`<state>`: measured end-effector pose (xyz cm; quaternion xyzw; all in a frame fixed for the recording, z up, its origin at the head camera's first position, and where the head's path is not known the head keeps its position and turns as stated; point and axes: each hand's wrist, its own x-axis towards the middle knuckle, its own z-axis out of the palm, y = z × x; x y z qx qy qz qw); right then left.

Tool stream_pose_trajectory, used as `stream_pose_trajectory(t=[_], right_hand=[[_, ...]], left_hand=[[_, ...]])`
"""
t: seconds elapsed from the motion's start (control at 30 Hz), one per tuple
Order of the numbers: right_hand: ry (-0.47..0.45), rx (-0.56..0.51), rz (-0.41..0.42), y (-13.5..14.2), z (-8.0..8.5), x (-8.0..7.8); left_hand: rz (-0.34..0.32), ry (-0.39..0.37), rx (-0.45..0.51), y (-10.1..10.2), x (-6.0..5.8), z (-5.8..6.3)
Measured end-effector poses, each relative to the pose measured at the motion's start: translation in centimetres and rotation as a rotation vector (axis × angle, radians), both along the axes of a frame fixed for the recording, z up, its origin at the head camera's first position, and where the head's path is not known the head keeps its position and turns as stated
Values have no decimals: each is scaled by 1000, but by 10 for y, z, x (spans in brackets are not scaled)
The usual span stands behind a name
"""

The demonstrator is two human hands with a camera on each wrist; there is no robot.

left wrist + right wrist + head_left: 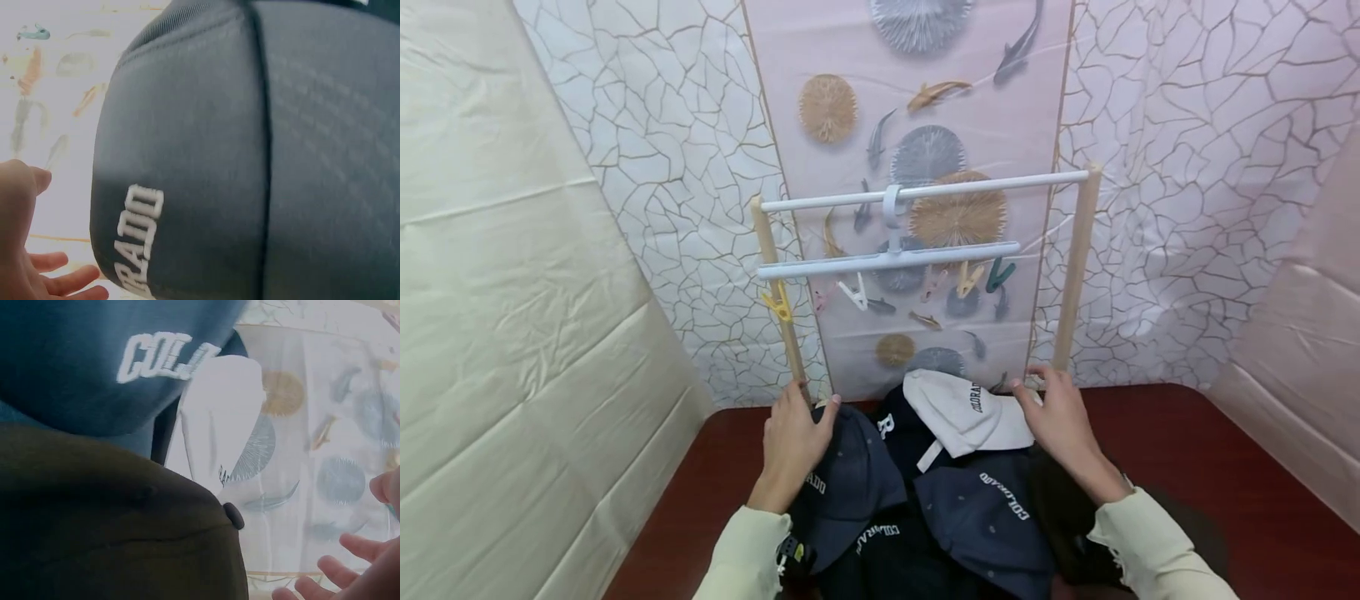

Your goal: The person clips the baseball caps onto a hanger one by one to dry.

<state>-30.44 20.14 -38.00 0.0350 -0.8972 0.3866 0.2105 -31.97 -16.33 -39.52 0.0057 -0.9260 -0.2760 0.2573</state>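
Over the left side of a pile of baseball caps is my left hand [792, 446], close to a navy cap [853, 479] with white lettering. The left wrist view shows its fingers spread and holding nothing beside that cap. My right hand [1063, 429] is by the brim of a white cap [973, 417] lettered COLORADO; its fingers are apart and hold nothing in the right wrist view. Another navy cap [988, 517], a black cap [887, 554] and a dark olive cap [112, 519] lie in the heap.
Behind the caps stands a rack with wooden posts [1078, 267] and a white rod [1000, 183]. From it hangs a white hanger [891, 260] with several clothespins, including a yellow clothespin [778, 302] and a green clothespin [1000, 275]. The table [1150, 425] is dark red.
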Motion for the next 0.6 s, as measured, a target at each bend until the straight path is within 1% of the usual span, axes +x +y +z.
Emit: stream_pose_trajectory(t=[0.1,0.23,0.43,0.5,0.6], right_hand=[[-39,-36,24,9,2,-2],[-60,-52,40,16,8,-5],[-67,-104,-20,25,7,-11],[-60,-128,-39,28,8,-14],[-49,-155,-55,34,11,-19]], left_hand=[[-9,-38,31,-5,-2,-1],[-19,-76,91,-13,-7,0],[-5,-91,182,-19,-14,-1],[-1,-89,206,-20,-17,1],[-13,-76,235,-23,-21,6]])
